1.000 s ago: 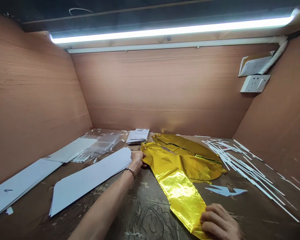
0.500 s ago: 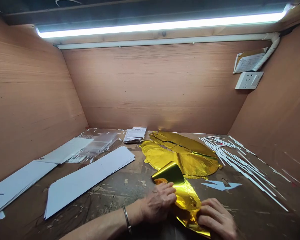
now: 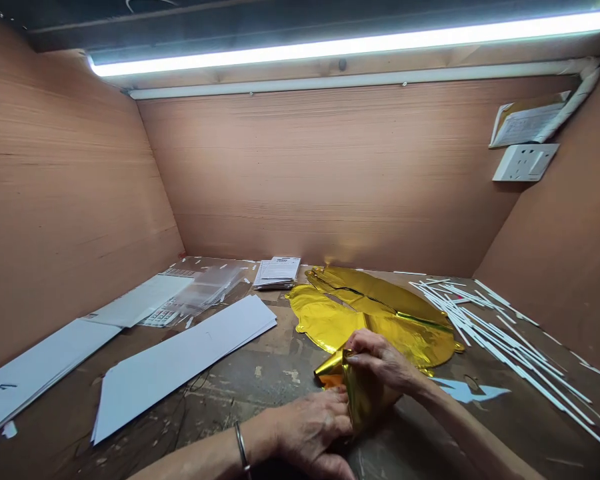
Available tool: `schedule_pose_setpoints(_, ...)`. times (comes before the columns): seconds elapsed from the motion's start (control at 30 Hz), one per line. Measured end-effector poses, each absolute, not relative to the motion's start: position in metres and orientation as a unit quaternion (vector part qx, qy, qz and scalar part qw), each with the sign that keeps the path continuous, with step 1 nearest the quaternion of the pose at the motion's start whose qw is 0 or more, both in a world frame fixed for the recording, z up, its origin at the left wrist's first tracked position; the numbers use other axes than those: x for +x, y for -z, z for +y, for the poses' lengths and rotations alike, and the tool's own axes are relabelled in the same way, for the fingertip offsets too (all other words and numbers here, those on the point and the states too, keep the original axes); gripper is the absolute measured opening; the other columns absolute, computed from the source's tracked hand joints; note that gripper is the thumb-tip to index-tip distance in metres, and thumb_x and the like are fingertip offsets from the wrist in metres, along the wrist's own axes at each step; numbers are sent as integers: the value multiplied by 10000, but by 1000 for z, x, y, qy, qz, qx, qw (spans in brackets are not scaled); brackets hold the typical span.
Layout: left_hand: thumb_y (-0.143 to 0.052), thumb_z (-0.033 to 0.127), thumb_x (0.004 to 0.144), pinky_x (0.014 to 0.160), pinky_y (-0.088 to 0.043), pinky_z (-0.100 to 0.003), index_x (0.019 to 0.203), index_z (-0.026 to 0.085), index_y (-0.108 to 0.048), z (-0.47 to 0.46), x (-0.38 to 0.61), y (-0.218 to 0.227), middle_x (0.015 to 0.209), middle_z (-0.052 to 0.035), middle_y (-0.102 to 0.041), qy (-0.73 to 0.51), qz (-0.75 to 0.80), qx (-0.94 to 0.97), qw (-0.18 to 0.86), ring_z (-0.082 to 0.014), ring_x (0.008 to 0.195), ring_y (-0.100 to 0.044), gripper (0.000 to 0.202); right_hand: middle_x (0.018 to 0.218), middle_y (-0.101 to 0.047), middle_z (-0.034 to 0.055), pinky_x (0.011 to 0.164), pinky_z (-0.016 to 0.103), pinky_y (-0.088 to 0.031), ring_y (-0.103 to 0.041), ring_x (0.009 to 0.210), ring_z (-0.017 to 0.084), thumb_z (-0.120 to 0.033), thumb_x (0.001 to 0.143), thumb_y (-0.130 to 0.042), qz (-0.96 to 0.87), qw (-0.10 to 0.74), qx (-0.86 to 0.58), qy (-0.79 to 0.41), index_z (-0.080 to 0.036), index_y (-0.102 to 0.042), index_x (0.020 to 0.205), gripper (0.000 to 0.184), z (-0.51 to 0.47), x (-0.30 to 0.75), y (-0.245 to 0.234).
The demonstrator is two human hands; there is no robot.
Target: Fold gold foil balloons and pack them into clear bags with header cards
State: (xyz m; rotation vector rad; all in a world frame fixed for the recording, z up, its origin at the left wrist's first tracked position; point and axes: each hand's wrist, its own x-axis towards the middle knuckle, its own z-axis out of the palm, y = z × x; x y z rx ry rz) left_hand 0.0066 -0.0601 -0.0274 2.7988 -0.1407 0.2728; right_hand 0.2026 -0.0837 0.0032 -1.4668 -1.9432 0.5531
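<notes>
Pinching the folded gold foil balloon (image 3: 367,397), the left hand (image 3: 307,427) and right hand (image 3: 380,357) are curling around it; too strong pressing could be creasing or tearing the thin foil.

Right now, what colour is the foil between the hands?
Metallic gold foil, best seen in the head view.

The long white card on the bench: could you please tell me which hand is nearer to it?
The left hand is nearer, just right of the long white card, not touching it. The right hand is farther, beyond the rolled gold foil.
</notes>
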Motion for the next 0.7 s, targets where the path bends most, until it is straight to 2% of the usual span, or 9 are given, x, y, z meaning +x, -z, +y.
schedule_pose_setpoints(0.07,-467,538,745,858,-354,-278,799,155,-493,-58,5,30,919,-85,-560,-85,-70,984,140,-201,880,-493,388,758,-581,16,688,254,-403,-519,749,141,-144,738,-499,-739,306,-564,-205,-170,-543,677,79,-73,198,13)
schedule_pose_setpoints(0.2,-477,304,793,852,-350,-242,849,145,-492,-57,3,25,913,-64,-566,-57,-79,990,106,-179,878,-488,169,785,-559,15,696,248,-388,-503,762,135,-147,765,-487,-751,284,-570,-176,-174,-500,690,81,-67,195,36)
schedule_pose_setpoints(0.3,-417,230,828,874,-331,-239,908,131,-493,-57,3,17,967,-74,-561,-48,-93,991,88,-174,917,-480,148,804,-534,18,693,255,-374,-482,751,136,-173,797,-460,-761,263,-575,-142,-180,-478,717,82,-65,193,44)
schedule_pose_setpoints(0.43,-331,234,874,901,-315,-270,950,143,-491,-59,3,19,1002,-87,-556,-76,-84,990,78,-181,981,-468,199,831,-515,23,673,252,-364,-469,730,133,-198,824,-428,-776,239,-576,-95,-180,-460,748,84,-59,190,45)
schedule_pose_setpoints(0.53,-286,242,893,847,-360,-273,857,152,-525,-60,4,28,866,-81,-587,-113,-76,987,81,-169,880,-515,258,828,-512,24,661,254,-362,-470,715,134,-208,834,-413,-785,225,-573,-65,-179,-467,762,94,-55,188,46)
schedule_pose_setpoints(0.63,-296,363,883,786,-401,-285,797,147,-538,-58,6,29,752,-87,-592,-169,-43,979,105,-178,796,-541,336,829,-515,24,660,262,-361,-474,713,139,-202,830,-421,-789,218,-574,-39,-179,-476,775,81,-55,187,48)
schedule_pose_setpoints(0.7,-331,447,852,825,-393,-318,882,134,-536,-55,8,21,828,-114,-601,-181,-22,976,121,-211,874,-537,376,818,-520,21,650,259,-365,-481,708,139,-201,815,-450,-787,217,-577,-28,-179,-481,773,57,-55,186,50)
